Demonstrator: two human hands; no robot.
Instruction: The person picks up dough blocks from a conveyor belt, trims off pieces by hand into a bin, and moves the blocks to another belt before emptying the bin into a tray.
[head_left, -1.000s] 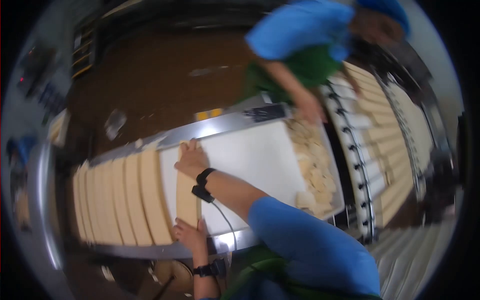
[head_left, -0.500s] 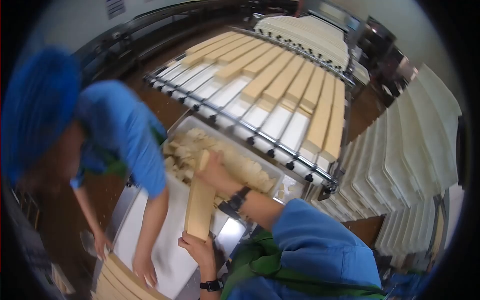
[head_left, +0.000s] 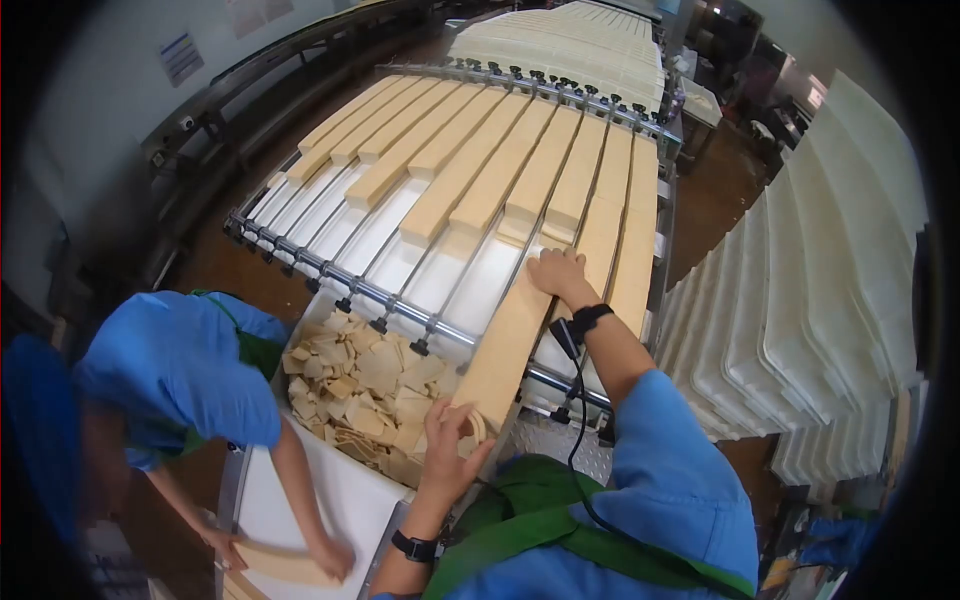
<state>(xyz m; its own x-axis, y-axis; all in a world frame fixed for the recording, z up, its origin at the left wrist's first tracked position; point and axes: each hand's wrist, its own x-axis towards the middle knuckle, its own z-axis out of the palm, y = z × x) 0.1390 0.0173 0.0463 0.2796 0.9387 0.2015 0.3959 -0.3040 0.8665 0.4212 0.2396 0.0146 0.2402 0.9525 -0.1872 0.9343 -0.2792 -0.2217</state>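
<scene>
A long, pale-beige strip stack [head_left: 505,325], looking like layered dough sheets, slants across the front bar of the belt table. My right hand [head_left: 560,275] grips its far end over the white belt. Around its near end, my left hand [head_left: 452,445] is closed, with a curled layer [head_left: 478,427] showing by the fingers. More strip stacks [head_left: 480,160] of the same kind lie in lanes on the belt [head_left: 420,270], separated by thin metal rods. Just left of my left hand, a bin [head_left: 300,315] holds many broken beige pieces [head_left: 365,385].
At lower left, a co-worker in blue [head_left: 185,360] handles a beige strip [head_left: 285,563] on a white surface [head_left: 290,500]. Tall stacks of pale trays [head_left: 800,290] stand at right. Black knobs [head_left: 420,347] line the metal front bar [head_left: 450,335].
My hands have carried the strip stack from above the bin up and right, onto the belt's front edge. The co-worker has a strip lifted across the white surface. The view has shifted.
</scene>
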